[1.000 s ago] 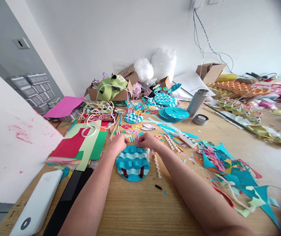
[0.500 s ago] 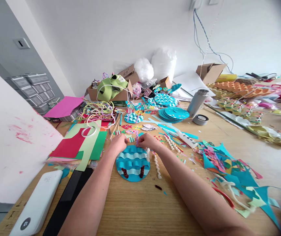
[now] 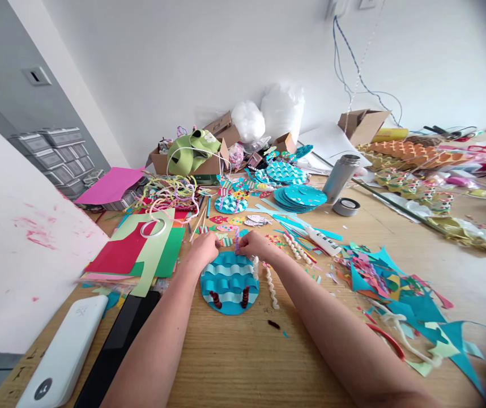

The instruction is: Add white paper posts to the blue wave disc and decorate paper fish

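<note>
A round blue paper disc (image 3: 229, 306) with wavy paper strips across it lies in front of me. Two dark red coiled pipe cleaners (image 3: 245, 296) stand near its lower edge, and a white one (image 3: 255, 266) is at its right edge. My right hand (image 3: 256, 246) pinches the lower end of a purple coiled pipe cleaner (image 3: 237, 238) at the disc's far edge. Over the upper left edge, my left hand (image 3: 205, 248) has its fingers closed; what they grip is hidden. Several paper fish (image 3: 218, 219) lie just beyond my hands.
Coloured paper sheets (image 3: 118, 249), a white power bank (image 3: 62, 351) and a black flat device (image 3: 113, 345) lie left. Blue discs (image 3: 300, 196), a steel flask (image 3: 341, 178) and a tape roll (image 3: 346, 206) stand behind. Paper scraps (image 3: 413, 306) and a glue tube (image 3: 323, 242) lie right.
Both hands and the disc hold almost the same place. Only a very slight shift of the whole view shows.
</note>
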Motion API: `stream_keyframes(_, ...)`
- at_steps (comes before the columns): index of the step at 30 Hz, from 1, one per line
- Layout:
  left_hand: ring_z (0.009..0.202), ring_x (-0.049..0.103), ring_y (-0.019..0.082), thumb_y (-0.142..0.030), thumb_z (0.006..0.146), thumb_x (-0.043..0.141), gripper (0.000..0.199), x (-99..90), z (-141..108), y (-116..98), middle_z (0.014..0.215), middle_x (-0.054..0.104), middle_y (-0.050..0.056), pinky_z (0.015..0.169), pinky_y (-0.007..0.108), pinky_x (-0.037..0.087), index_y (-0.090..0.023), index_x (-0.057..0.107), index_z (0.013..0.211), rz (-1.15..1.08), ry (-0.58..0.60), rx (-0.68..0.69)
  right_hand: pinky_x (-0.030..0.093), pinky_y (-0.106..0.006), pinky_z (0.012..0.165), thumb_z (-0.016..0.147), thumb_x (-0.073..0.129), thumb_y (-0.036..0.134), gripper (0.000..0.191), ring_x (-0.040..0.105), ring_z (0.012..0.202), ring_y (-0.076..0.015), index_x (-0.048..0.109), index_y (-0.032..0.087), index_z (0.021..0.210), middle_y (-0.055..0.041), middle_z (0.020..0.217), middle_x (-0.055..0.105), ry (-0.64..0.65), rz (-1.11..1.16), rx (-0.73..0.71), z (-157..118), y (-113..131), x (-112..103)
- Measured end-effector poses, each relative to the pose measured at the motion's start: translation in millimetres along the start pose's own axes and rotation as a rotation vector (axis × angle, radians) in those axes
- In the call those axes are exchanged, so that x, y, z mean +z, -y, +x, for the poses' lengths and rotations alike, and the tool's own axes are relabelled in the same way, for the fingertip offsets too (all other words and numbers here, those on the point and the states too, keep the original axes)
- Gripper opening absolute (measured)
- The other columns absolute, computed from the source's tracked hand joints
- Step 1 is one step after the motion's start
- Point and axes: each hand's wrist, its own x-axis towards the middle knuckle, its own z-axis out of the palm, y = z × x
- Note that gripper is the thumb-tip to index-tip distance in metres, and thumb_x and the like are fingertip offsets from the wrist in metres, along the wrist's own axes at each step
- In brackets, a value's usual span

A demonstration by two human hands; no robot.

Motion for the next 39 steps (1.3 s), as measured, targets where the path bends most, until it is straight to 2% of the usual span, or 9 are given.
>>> stream_keyframes(8, 0.089, 0.069, 0.022, -0.001, 0.068, 0.060, 0.029, 0.9, 0, 0, 0.084, 0.075, 0.008, 0.081, 0.026, 0.049, -0.020, 0.074, 0.085, -0.035, -0.026, 0.006, 0.038, -0.021, 0.050, 0.066, 0.069, 0.020, 0.008, 0.054, 0.055, -0.0119, 0.073, 0.014, 0.070, 0.0008, 0.055, 0.060, -0.002, -0.020, -0.007, 2, -2, 1)
stream_keyframes(13, 0.091, 0.069, 0.025, -0.003, 0.070, 0.061, 0.023, 1.0, 1, 2, 0.087, 0.075, 0.010, 0.084, 0.032, 0.050, -0.018, 0.075, 0.081, -0.114, -0.096, 0.022, 0.037, -0.021, 0.049, 0.066, 0.069, 0.021, 0.009, 0.055, 0.055, -0.0127, 0.073, 0.014, 0.070, 0.0005, 0.054, 0.060, 0.009, -0.026, -0.009, 1, -1, 0)
stream_keyframes(16, 0.091, 0.069, 0.024, -0.010, 0.075, 0.062, 0.020, 0.0, 1, -2, 0.091, 0.075, 0.010, 0.083, 0.033, 0.052, -0.016, 0.074, 0.090, -0.218, -0.154, 0.076, 0.037, -0.020, 0.049, 0.067, 0.069, 0.022, 0.010, 0.055, 0.056, -0.0128, 0.073, 0.014, 0.071, 0.0001, 0.055, 0.061, 0.012, -0.026, -0.011, 1, -1, 0)
stream_keyframes(20, 0.090, 0.069, 0.017, -0.012, 0.078, 0.064, 0.028, 2.3, 0, -12, 0.098, 0.075, 0.006, 0.082, 0.026, 0.053, -0.017, 0.070, 0.105, -0.394, -0.173, 0.234, 0.038, -0.020, 0.050, 0.066, 0.070, 0.021, 0.009, 0.055, 0.056, -0.0127, 0.074, 0.014, 0.071, -0.0002, 0.056, 0.062, 0.010, -0.034, -0.015, 0, 0, -1)
stream_keyframes(25, 0.098, 0.067, 0.017, -0.010, 0.077, 0.065, 0.030, 11.5, 1, -19, 0.108, 0.072, 0.006, 0.089, 0.027, 0.052, -0.017, 0.069, 0.106, -0.530, -0.214, 0.360, 0.035, -0.020, 0.047, 0.067, 0.069, 0.021, 0.010, 0.054, 0.054, -0.0123, 0.074, 0.014, 0.073, 0.0003, 0.054, 0.061, 0.006, -0.054, -0.010, -4, 5, -4)
stream_keyframes(30, 0.108, 0.063, 0.018, -0.013, 0.079, 0.064, 0.023, 17.0, 3, -20, 0.118, 0.068, 0.006, 0.091, 0.030, 0.052, -0.019, 0.071, 0.100, -0.590, -0.231, 0.415, 0.034, -0.020, 0.048, 0.066, 0.069, 0.019, 0.007, 0.055, 0.057, -0.0128, 0.074, 0.014, 0.069, -0.0004, 0.055, 0.062, -0.001, -0.071, -0.021, -5, 8, -5)
stream_keyframes(35, 0.112, 0.062, 0.018, -0.012, 0.081, 0.060, 0.020, 21.7, 7, -21, 0.116, 0.069, 0.006, 0.098, 0.031, 0.049, -0.019, 0.072, 0.096, -0.611, -0.249, 0.419, 0.034, -0.021, 0.049, 0.063, 0.069, 0.018, 0.004, 0.053, 0.055, -0.0127, 0.072, 0.015, 0.064, 0.0001, 0.053, 0.060, -0.009, -0.066, -0.026, -2, 7, -4)
stream_keyframes(39, 0.109, 0.064, 0.019, -0.012, 0.081, 0.060, 0.020, 24.8, 8, -21, 0.112, 0.071, 0.007, 0.097, 0.033, 0.050, -0.018, 0.072, 0.096, -0.615, -0.252, 0.410, 0.034, -0.020, 0.049, 0.064, 0.069, 0.019, 0.005, 0.050, 0.053, -0.0106, 0.070, 0.014, 0.063, 0.0021, 0.051, 0.057, 0.013, -0.017, -0.049, -3, 4, -5)
